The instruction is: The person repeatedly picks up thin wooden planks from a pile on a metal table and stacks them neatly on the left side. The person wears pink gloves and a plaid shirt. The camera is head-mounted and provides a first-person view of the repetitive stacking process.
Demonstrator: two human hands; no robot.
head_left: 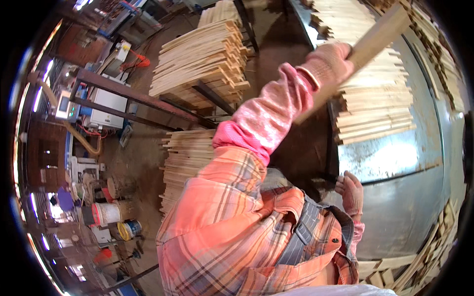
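Note:
My left hand (pixel 330 63), in a pale pink knit glove, reaches out to the upper right and is closed around a long flat wooden board (pixel 382 34). The board slants across the view, its far end above rows of light wooden strips (pixel 377 108) on a metal table (pixel 377 153). Its lower end comes down past my pink sleeve. Close to the table's near edge, my gloved right hand (pixel 351 193) is held low with its fingers curled in. What those fingers hold, if anything, is hidden.
Stacked wooden strips (pixel 197 61) stand left of centre by a metal frame (pixel 133 96), with a lower stack (pixel 185 163) nearer. Loose wood pieces (pixel 434 251) lie at the lower right. Buckets (pixel 106 213) and a white machine cabinet (pixel 106 106) are at the left.

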